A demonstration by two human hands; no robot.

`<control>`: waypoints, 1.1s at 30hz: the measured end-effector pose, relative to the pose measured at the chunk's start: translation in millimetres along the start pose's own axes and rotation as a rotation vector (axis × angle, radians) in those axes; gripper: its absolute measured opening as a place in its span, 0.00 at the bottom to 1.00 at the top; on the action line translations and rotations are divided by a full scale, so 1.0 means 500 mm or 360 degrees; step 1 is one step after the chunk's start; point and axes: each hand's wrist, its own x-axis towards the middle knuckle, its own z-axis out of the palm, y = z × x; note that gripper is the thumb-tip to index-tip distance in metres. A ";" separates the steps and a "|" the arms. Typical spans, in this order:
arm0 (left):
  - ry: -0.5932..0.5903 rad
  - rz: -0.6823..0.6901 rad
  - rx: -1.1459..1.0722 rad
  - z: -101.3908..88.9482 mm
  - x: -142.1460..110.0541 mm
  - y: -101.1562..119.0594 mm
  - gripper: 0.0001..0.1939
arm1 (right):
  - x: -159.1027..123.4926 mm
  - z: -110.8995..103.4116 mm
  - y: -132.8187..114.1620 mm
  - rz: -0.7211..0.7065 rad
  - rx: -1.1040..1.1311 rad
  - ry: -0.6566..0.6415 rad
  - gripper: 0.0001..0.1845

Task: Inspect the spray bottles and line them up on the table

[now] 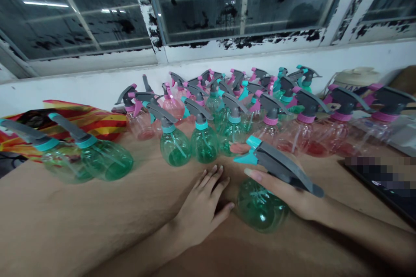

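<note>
My right hand [286,192] is wrapped round the neck of a green spray bottle [261,207] that stands on the brown table [97,220]. Its grey trigger head with a teal nozzle [279,164] points left. My left hand [203,207] lies flat on the table just left of the bottle, fingers stretched out and slightly apart, thumb close to the bottle's side. It holds nothing.
Several green and pink spray bottles [227,112] stand in rows behind my hands, up to the white wall. Two green bottles [94,158] stand at the left, by a red and yellow striped bag [94,121]. A dark flat object [386,190] lies at the right edge.
</note>
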 end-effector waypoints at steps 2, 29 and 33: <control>0.0000 0.0002 -0.0004 0.001 0.000 0.000 0.27 | 0.001 0.000 -0.001 0.0044 0.0064 -0.0019 0.10; 0.0052 0.0008 -0.0427 -0.020 -0.013 0.010 0.32 | -0.005 0.003 0.003 0.0053 0.0293 -0.0015 0.17; 0.0157 -0.0007 -0.0623 -0.024 -0.023 0.030 0.37 | 0.002 0.027 -0.007 -0.0003 0.0247 0.0024 0.18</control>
